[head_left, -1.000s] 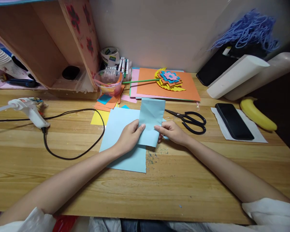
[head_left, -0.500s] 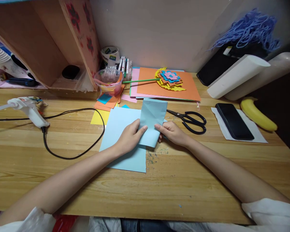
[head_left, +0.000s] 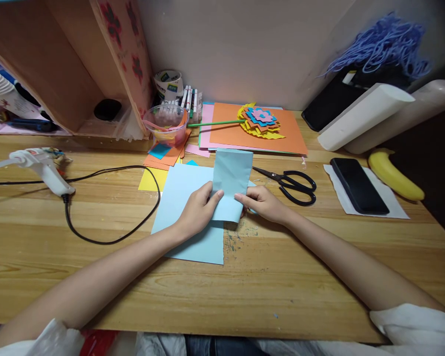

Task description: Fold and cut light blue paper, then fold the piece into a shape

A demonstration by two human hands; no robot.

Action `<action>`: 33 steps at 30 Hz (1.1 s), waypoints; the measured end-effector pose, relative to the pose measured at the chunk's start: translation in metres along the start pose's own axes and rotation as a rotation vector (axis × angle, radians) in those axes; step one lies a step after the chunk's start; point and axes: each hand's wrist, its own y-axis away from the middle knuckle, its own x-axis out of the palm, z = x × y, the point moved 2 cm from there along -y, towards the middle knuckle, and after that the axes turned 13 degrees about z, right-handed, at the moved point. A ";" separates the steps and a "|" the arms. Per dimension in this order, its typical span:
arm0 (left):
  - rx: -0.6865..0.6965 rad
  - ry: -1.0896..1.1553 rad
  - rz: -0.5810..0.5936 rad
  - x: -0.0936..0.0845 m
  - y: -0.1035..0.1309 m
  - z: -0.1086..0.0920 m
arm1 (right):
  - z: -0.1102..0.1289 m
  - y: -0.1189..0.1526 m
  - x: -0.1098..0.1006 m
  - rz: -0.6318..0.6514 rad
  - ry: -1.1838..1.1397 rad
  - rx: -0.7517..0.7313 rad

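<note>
A folded piece of light blue paper [head_left: 232, 173] is held between both hands, bent over at its lower edge. My left hand [head_left: 198, 210] pinches its left side, thumb on top. On the right side, my right hand [head_left: 263, 202] grips it with the thumb in front; its other fingers are partly hidden behind the paper. Beneath lies a larger light blue sheet [head_left: 193, 247] on the wooden table, partly covered by my left hand. Black-handled scissors [head_left: 296, 187] rest just beyond my right hand.
A white glue gun [head_left: 50, 173] with a looping black cord [head_left: 107, 242] lies left. Behind are a clear plastic bowl [head_left: 166, 126], orange paper [head_left: 292, 133] and a layered paper flower [head_left: 261, 118]. A phone [head_left: 359, 185] and banana [head_left: 395, 175] sit right.
The folded blue paper has shifted slightly left and its lower edge has risen a little. Both hands still grip it in nearly the same places.
</note>
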 end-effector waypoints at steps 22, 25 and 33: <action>-0.009 -0.006 -0.040 0.000 -0.001 0.001 | 0.000 -0.001 0.000 0.018 -0.004 0.036; -0.012 -0.001 -0.052 0.000 -0.001 0.002 | 0.000 -0.001 0.000 0.008 -0.003 0.037; -0.014 0.025 -0.051 -0.001 -0.001 0.001 | 0.000 0.001 0.000 0.016 0.005 0.014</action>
